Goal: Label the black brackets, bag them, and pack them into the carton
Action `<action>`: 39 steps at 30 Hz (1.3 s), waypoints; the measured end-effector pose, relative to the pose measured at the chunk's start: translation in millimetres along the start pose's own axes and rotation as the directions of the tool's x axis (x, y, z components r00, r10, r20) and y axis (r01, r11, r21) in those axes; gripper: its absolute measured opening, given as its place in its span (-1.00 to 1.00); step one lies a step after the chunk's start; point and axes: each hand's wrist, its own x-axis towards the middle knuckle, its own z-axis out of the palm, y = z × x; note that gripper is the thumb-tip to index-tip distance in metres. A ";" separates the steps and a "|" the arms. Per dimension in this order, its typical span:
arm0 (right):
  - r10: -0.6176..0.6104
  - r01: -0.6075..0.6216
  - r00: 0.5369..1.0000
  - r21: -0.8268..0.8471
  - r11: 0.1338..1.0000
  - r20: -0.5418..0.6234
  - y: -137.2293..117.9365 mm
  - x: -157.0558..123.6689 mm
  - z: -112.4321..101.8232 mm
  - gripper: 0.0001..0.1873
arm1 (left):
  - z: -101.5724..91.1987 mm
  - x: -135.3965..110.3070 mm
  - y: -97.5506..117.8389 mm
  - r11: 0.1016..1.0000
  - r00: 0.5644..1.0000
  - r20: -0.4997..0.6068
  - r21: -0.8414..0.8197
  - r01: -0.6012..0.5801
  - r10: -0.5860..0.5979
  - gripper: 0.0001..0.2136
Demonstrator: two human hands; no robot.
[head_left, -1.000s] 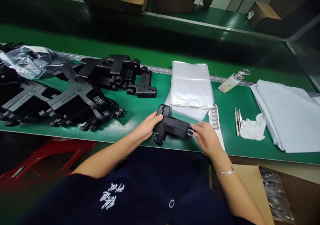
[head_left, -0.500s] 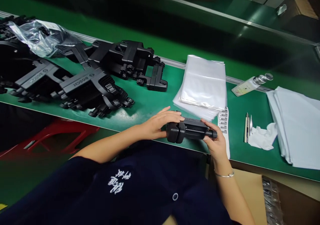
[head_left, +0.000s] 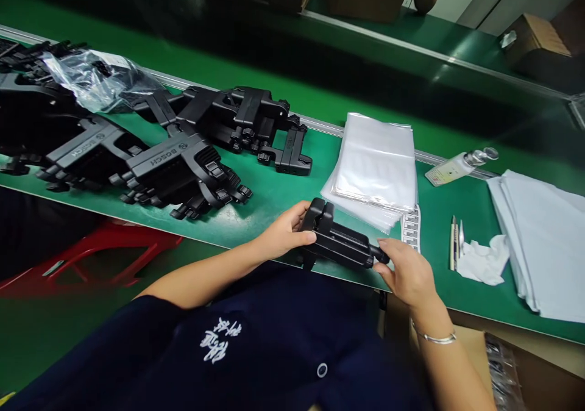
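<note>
Both your hands are closed on a black holder (head_left: 342, 243) at the near edge of a green workbench (head_left: 274, 200), right of a pile of black and grey holders (head_left: 167, 158), some lettered BOSCH, and just nearer than a stack of clear plastic bags (head_left: 377, 161). Your left hand (head_left: 290, 234) clasps the blocky left end, thumb on the near side and fingers largely hidden behind it. Your right hand (head_left: 406, 268) pinches the narrow knob (head_left: 379, 254) at the right end between thumb and fingers. Whether the near edge carries any of the load, you cannot tell from this angle.

The holder looks like hard, stiff plastic, likely light enough for one hand yet probably heavier toward its bulky left end, so your firmest hold belongs there. Its long body should not bend in your grip, but the smooth faces could slide under dry fingertips; the corners and ridges likely give better purchase. The slim knob seems the weaker point: treat it as a place for a fingertip pinch, not for bearing the weight.
</note>
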 end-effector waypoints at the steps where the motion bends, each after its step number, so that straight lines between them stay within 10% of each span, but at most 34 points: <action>1: -0.013 0.013 1.000 -0.005 1.000 0.007 -0.5 2.5 -0.7 -0.68 | 0.4 -2.2 2.0 1.000 1.000 0.001 0.029 -0.007 0.007 -0.33; 6: 0.048 -0.045 0.999 0.190 0.981 -0.011 -8.9 12.0 -3.7 -0.65 | 0.7 -12.7 11.8 0.960 0.992 -0.007 0.254 -0.120 0.126 -0.35; 16: 0.087 -0.077 0.996 0.228 0.971 -0.036 -16.7 10.1 -3.0 -0.68 | -0.2 -3.5 4.2 0.967 0.967 -0.150 0.182 -0.177 0.205 -0.43; 21: 0.409 -0.513 0.854 0.639 0.573 0.320 -13.1 14.8 -1.1 -0.57 | -9.8 -9.4 14.0 0.720 0.880 0.086 0.541 -0.435 0.467 -0.42; 25: 0.458 -0.554 0.796 0.783 0.283 0.397 -9.5 16.5 4.9 -0.48 | -13.4 -9.6 10.5 0.653 0.848 0.113 0.587 -0.478 0.518 -0.45; 29: 0.561 -0.535 0.789 0.731 0.424 0.253 -16.6 19.2 16.1 -0.55 | -4.4 -1.6 -3.8 0.833 0.861 -0.185 0.412 -0.370 0.474 -0.42; 36: 0.639 -0.470 0.743 0.834 0.288 0.198 -17.8 21.5 36.6 -0.60 | 9.4 16.1 -14.6 0.977 0.959 -0.229 0.166 -0.130 0.167 -0.47; 39: 0.673 -0.517 0.726 0.759 0.396 0.143 -13.7 21.1 42.0 -0.63 | 8.9 16.9 -15.1 0.970 0.963 -0.200 0.197 -0.141 0.181 -0.44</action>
